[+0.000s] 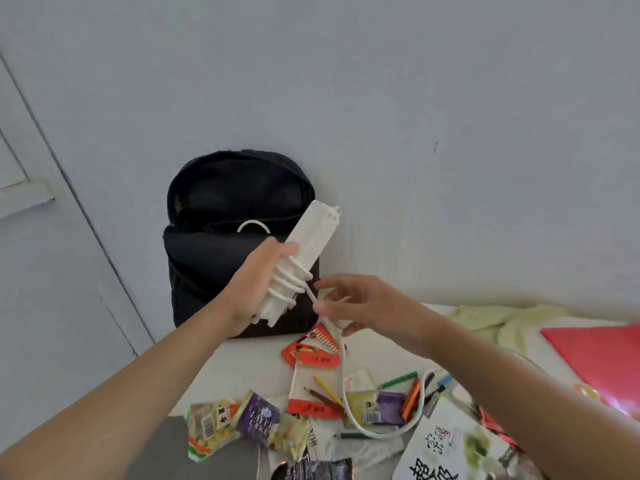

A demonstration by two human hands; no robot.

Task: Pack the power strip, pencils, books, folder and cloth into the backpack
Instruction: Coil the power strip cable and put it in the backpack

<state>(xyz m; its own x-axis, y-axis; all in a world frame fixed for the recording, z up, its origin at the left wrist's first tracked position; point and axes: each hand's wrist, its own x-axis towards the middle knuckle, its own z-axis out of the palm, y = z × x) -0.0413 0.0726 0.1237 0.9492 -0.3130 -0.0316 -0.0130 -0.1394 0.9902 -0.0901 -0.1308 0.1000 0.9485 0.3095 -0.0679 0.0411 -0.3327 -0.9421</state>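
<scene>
A black backpack [214,237] stands open against the wall at the back of the table. In front of it my left hand [254,285] grips a white power strip [313,233], tilted up to the right, with several turns of its white cord wound around the body. My right hand [356,303] pinches the cord [346,386] just below the strip; the rest of the cord loops down over the table. Coloured pencils [327,393] lie scattered below. A book [450,448] lies at the lower right, a red folder [602,358] at the right edge, a pale yellow cloth [502,320] behind it.
Snack packets [242,424] and red-and-white packages [313,351] lie on the white table [242,362] between me and the backpack. A pale door [41,237] stands at the left, and the wall runs behind the table.
</scene>
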